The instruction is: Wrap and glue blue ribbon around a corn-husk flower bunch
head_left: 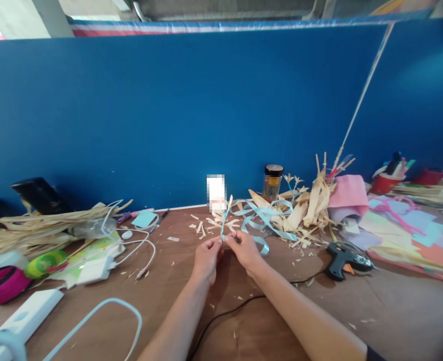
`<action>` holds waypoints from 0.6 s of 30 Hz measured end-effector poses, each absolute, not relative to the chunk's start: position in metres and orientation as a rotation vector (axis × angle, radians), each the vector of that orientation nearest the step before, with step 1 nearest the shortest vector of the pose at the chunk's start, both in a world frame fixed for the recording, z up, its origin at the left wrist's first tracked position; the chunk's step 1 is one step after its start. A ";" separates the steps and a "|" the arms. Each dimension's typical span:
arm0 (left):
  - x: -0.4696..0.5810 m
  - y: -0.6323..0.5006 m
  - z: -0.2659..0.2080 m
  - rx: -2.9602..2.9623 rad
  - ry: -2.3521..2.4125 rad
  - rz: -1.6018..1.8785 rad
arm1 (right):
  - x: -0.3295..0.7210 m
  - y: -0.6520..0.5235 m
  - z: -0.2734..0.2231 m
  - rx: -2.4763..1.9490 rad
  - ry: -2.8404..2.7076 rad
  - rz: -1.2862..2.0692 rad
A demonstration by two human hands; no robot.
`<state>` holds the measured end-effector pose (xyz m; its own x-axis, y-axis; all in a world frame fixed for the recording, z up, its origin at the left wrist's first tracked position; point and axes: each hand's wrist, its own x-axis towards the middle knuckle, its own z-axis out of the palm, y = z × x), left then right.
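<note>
My left hand (207, 258) pinches the lower part of a thin, upright stem (223, 223) with a pale husk-like tip. Light blue ribbon seems to be wound round this stem. Right beside it, my right hand (246, 252) is closed at the same spot, thumb and finger on the light blue ribbon (262, 245), whose loose end curls out behind the hand. More of the ribbon lies in loops over dried husks on the table. Small cut husk pieces (199, 228) are scattered just beyond my hands.
A black glue gun (344, 261) lies at right, its cord crossing under my right arm. Behind stand a black-lidded jar (273, 183) and a bundle of husks (315, 203). Coloured sheets (432, 250) lie far right. White cables, a power strip (29, 318) and dried strips (48, 228) occupy the left.
</note>
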<state>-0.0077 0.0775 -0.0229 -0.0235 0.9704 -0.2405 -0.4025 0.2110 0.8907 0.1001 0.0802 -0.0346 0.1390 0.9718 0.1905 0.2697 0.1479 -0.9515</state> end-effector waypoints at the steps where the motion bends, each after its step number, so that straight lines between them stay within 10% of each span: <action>1: -0.006 0.077 -0.025 0.750 1.089 1.295 | 0.100 0.080 -0.035 -1.344 -1.349 0.818; 18: -0.004 0.079 -0.038 0.931 1.266 1.449 | 0.093 0.077 -0.029 -1.422 -1.410 0.774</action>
